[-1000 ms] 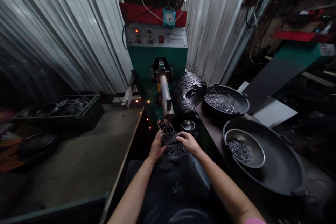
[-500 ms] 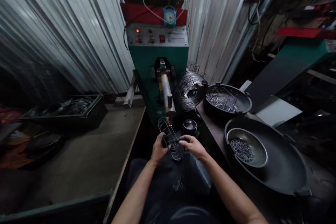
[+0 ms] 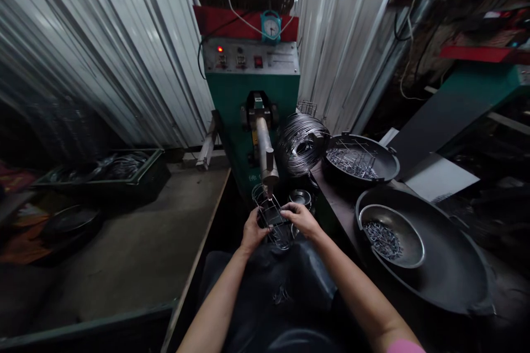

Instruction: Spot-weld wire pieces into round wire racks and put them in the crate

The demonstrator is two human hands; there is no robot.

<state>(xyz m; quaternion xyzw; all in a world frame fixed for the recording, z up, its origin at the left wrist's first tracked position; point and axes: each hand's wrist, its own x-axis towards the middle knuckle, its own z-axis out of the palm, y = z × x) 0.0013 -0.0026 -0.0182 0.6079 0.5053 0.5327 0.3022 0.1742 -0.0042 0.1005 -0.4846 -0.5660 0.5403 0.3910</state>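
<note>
A long wire frame [image 3: 280, 238] with rounded ends lies under the metal electrode arm [image 3: 267, 162] of a green spot-welding machine [image 3: 229, 96]. My left hand [image 3: 253, 230] grips its left side, thumb toward the middle. On the opposite side, my right hand [image 3: 304, 219] pinches the frame's wire with thumb and forefinger; whether a smaller piece is also between those fingertips I cannot tell. The electrode tip [image 3: 270, 190] meets the frame's upper part, where a small bright spot shows. Several short wire pieces [image 3: 281, 294] rest on the dark apron [image 3: 265, 322] over my lap.
A coil of wire [image 3: 304, 143] hangs right of the arm. Beyond it stand a pan of wire parts [image 3: 356, 162] and a large black pan [image 3: 451, 265] holding a metal bowl [image 3: 418, 242] of short wires. Small bowls [image 3: 300, 197] sit below the coil. At left is a green bin [image 3: 136, 176].
The wire frame has turned more upright beneath the electrode, and a bright spot has appeared at the tip. My right hand has moved slightly up, closer to the tip.
</note>
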